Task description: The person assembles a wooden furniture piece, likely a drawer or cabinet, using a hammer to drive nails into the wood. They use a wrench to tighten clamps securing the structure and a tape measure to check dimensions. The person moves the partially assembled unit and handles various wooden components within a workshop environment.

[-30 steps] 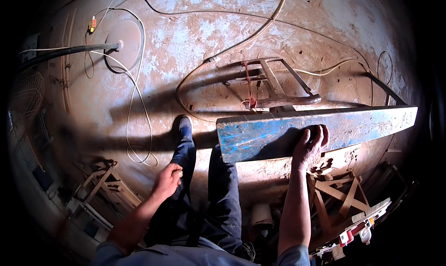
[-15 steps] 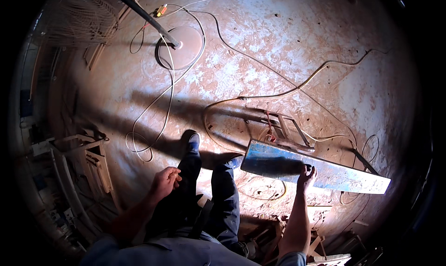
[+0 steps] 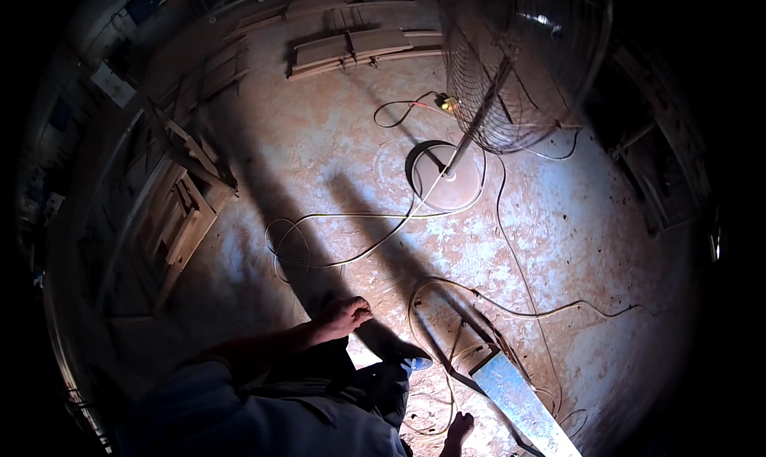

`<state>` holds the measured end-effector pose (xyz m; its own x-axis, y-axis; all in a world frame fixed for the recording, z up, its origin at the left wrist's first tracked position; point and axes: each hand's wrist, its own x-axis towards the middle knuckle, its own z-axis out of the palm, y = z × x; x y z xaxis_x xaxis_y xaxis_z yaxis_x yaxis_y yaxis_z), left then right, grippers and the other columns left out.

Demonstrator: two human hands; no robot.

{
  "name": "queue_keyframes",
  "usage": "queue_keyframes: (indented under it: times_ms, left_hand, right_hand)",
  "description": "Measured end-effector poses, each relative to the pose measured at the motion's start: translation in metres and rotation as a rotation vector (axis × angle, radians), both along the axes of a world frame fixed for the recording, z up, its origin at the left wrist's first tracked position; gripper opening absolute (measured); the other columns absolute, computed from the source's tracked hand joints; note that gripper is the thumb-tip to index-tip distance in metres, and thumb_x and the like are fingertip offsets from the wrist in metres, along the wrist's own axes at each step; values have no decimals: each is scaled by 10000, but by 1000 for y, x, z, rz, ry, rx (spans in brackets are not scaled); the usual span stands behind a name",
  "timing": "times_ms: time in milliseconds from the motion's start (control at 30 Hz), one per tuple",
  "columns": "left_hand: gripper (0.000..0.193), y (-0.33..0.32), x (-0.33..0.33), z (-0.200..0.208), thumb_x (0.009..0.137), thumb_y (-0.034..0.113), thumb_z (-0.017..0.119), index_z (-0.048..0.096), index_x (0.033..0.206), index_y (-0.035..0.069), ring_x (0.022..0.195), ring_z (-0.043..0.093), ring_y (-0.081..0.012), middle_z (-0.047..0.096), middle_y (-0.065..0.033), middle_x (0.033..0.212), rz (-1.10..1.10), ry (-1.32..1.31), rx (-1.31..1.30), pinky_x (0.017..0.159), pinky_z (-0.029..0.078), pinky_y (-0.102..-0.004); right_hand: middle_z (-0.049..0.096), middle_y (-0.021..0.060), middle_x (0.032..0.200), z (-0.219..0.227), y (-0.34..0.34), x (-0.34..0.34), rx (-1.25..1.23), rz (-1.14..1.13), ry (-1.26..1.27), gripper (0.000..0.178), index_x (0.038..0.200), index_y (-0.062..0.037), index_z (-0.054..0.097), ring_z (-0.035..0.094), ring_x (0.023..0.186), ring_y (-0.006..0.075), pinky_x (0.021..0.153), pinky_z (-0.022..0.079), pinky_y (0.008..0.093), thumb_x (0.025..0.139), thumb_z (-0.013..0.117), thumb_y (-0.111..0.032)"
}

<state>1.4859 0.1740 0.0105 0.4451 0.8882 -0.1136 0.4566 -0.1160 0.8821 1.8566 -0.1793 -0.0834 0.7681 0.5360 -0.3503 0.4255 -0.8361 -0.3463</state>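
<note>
My left hand is held out in front of my body, above my leg, with the fingers curled together. Whatever may be inside those fingers is hidden. Low in the picture, my right hand is closed and dark with shadow; I cannot make out what it holds, if anything. It is beside a narrow bench with a worn blue and white top, apart from the bench's near edge. The bench runs off the lower edge of the picture.
A pedestal fan with a wire cage stands on a round base. A pale cable loops across the dusty floor, near a yellow plug. Wooden frames stand at the left; boards lie at the back.
The view has swung to the left, bringing the fan cage into sight and the bench to the lower right. My right hand has moved off the bench top to beside it.
</note>
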Motion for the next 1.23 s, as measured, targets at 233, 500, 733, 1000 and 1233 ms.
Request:
queue_keyframes:
  times_ms: [233,500,733,1000,1233]
  left_hand:
    - [237,60,-216,35,864,239,632,600,952,22,825,653,-306,659,-161,856,431,181,-97,712,511,-390]
    - [185,93,-337,32,922,184,527,564,900,4,510,589,-153,636,-98,685,812,-4,-243,438,463,-290]
    - [245,171,-387,47,939,257,471,550,871,35,526,597,-180,630,-108,693,1044,-29,-330,462,470,-305]
    - [259,398,-452,51,937,199,438,562,1065,11,503,577,-166,592,-92,665,1065,74,-319,472,468,-305]
    - [382,559,-476,35,922,164,436,463,1285,49,525,599,-174,598,-95,715,1080,40,-378,481,494,-317]
  right_hand:
    - [512,249,639,45,151,-145,37,263,205,252,631,35,504,516,605,366,604,386,475,771,586,-158]
    - [588,249,755,31,378,-212,138,721,271,302,754,27,598,584,737,410,662,441,469,809,604,-271]
    - [625,124,668,-26,580,-284,5,769,486,326,842,6,637,606,547,188,523,483,338,868,575,-314]
    - [555,51,650,-89,855,-345,-136,758,712,220,740,-43,558,578,512,160,470,474,300,854,550,-231]
    - [580,53,663,-21,1108,-417,-94,665,837,240,790,-53,563,604,535,174,478,474,299,882,535,-272]
